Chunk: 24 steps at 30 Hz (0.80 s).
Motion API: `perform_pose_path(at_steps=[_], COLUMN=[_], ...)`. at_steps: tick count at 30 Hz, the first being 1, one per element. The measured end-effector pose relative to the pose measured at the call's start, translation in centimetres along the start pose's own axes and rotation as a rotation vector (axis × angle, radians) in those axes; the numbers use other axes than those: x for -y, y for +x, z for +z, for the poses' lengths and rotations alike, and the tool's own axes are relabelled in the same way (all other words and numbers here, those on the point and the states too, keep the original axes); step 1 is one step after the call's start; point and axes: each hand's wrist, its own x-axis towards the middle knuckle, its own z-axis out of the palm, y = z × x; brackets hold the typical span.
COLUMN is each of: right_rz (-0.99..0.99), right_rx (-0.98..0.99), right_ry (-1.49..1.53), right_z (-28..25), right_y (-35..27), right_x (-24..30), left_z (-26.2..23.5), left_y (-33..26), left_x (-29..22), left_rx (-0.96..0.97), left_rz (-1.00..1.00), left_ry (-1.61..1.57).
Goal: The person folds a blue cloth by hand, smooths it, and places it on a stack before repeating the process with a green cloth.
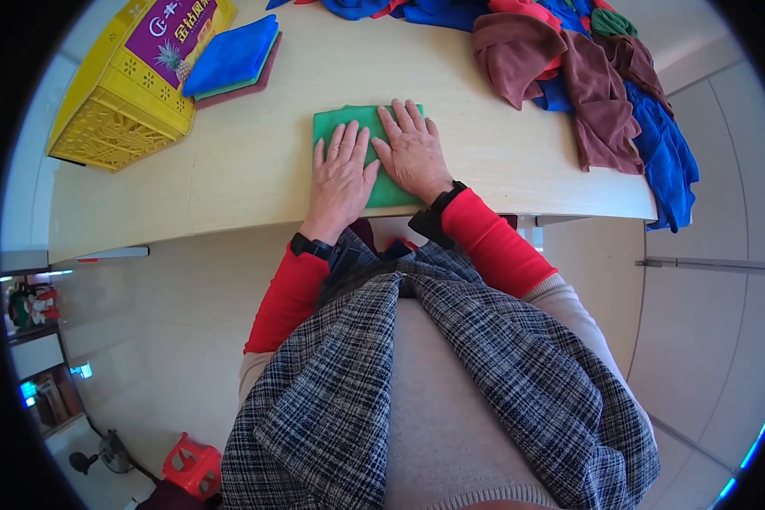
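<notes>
A green cloth (388, 194), folded into a flat rectangle, lies near the front edge of the table. On its left half my left hand (343, 174) rests flat, palm down, fingers stretched out. My right hand (414, 153) presses flat on the upper right part, its fingers slightly spread. The two thumbs come close together over the middle of the cloth. Neither hand grips anything. To the far left sits a small stack of folded cloths, a blue cloth (234, 55) on top, with green and brown ones below it.
Beside the stack, a yellow plastic basket (119, 127) with a purple label stands at the table's left. Loose brown cloths (599, 110), blue cloths (667, 161) and red ones heap at the far right, some hanging over the table edge. A red stool (191, 463) is on the floor, lower left.
</notes>
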Motion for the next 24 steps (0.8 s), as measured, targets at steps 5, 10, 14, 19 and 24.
perform_pose_path(at_steps=[5, 10, 14, 19, 24], right_rz=[0.001, 0.036, 0.089, 0.110, 0.080], right_rx=[-0.009, -0.009, -0.003, 0.008, 0.111], right_ry=[-0.033, -0.036, -0.068, -0.122, -0.204], right_z=[0.1, -0.3, -0.9, -1.8, -4.8], right_y=[-0.3, -0.7, -1.8, -3.3, -3.0], right_x=[-0.1, 0.1, 0.5, 0.4, 1.5], left_z=[-2.3, -3.8, -4.0, -3.9, -3.3], left_y=[-2.5, -5.3, -5.4, -5.1, -5.2], left_x=[-0.3, -0.3, 0.6, 1.5, 2.0], left_rx=[-0.005, -0.030, -0.062, -0.091, -0.129], left_rz=[0.047, 0.174, 0.178, 0.117, 0.101], left_ry=[-0.020, -0.058, -0.039, 0.000, -0.014])
